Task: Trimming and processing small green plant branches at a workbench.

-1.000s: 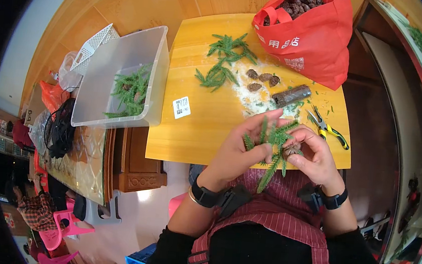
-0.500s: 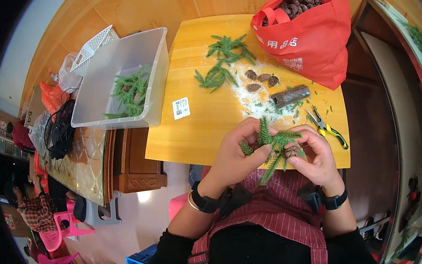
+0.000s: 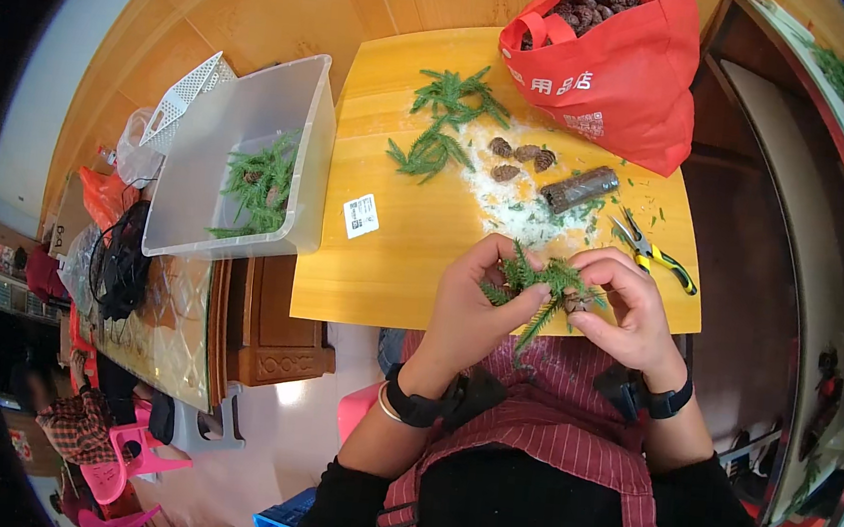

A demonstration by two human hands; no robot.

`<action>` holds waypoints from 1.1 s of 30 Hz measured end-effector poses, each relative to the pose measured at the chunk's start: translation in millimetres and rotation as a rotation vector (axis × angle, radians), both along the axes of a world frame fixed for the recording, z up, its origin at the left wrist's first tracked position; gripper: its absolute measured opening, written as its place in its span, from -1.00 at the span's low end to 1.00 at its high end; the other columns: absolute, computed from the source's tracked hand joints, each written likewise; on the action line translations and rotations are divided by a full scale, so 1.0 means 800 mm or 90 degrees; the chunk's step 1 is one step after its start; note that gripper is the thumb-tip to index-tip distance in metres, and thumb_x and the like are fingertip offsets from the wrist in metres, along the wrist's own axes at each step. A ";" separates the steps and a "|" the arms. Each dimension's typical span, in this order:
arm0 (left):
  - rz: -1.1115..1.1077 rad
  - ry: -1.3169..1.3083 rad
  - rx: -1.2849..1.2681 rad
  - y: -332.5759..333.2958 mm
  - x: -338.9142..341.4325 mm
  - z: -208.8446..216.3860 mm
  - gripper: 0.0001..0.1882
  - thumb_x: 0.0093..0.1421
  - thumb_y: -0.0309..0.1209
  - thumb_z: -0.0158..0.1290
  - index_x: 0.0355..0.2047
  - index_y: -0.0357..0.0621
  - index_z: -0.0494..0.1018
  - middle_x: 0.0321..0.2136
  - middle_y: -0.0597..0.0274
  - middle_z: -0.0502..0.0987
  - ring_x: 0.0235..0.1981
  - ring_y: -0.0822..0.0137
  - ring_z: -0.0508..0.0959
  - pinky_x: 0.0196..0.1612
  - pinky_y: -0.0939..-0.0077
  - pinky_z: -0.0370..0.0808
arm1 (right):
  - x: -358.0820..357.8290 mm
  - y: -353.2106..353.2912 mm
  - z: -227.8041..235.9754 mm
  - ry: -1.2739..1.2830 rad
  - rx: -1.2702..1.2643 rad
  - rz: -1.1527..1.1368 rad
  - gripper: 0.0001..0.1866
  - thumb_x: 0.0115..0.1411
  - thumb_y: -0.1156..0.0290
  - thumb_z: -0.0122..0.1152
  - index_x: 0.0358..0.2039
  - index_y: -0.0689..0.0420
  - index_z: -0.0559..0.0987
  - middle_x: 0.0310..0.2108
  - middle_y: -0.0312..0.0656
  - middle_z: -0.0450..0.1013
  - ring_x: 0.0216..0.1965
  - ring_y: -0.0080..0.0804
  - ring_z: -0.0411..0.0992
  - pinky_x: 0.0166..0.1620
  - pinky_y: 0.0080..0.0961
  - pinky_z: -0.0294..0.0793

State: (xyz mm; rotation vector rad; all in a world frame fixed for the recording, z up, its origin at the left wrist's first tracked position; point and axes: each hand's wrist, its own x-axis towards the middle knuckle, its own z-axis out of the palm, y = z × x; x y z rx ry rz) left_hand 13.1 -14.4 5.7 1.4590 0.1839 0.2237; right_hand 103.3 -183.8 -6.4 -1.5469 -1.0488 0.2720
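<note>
Just above the table's near edge, my left hand pinches an artificial pine sprig between thumb and fingers. My right hand closes on a small brown pine cone set against the sprig's right side. The fingers partly hide where cone and sprig meet. Beyond my hands, several loose pine cones lie on scattered white flakes. A dark brown roll rests beside them, and yellow-and-black pliers lie right of my right hand.
Further green sprigs lie at the back of the yellow table, near a white label. A red bag of pine cones stands back right. On the left, a clear plastic bin holds finished-looking sprigs with cones.
The sprig has tilted slightly in my hands, its upper tip now leaning lower. My right fingers have shifted a little around the pine cone. Both hands keep their hold.
</note>
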 end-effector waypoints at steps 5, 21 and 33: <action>0.026 -0.055 0.124 0.000 0.004 -0.002 -0.80 -0.07 -0.55 0.10 -0.44 -0.18 0.30 -0.48 0.37 0.39 -0.45 0.58 0.37 -0.38 0.69 0.32 | 0.000 0.001 -0.002 0.005 -0.005 0.010 -0.74 -0.10 0.46 0.24 -0.37 0.22 0.41 -0.23 -0.12 0.34 -0.19 -0.38 0.31 -0.09 -0.49 0.26; -0.066 0.009 -0.158 0.003 0.004 0.003 -0.76 0.01 -0.64 0.03 -0.28 -0.25 0.31 -0.33 0.26 0.42 -0.32 0.34 0.53 -0.26 0.53 0.47 | -0.004 0.003 -0.006 0.213 0.075 0.042 -0.77 -0.02 0.58 0.17 -0.30 0.23 0.40 -0.21 -0.19 0.29 -0.11 -0.46 0.27 -0.01 -0.55 0.21; -0.199 -0.004 -0.522 0.025 -0.001 -0.008 -0.78 0.15 -0.48 -0.03 -0.18 -0.25 0.36 -0.34 0.23 0.47 -0.25 0.41 0.48 -0.31 0.59 0.42 | 0.000 -0.016 -0.008 0.503 0.127 0.100 -0.62 0.02 0.46 0.16 -0.14 0.27 0.33 -0.32 -0.29 0.35 -0.27 -0.56 0.35 -0.16 -0.64 0.31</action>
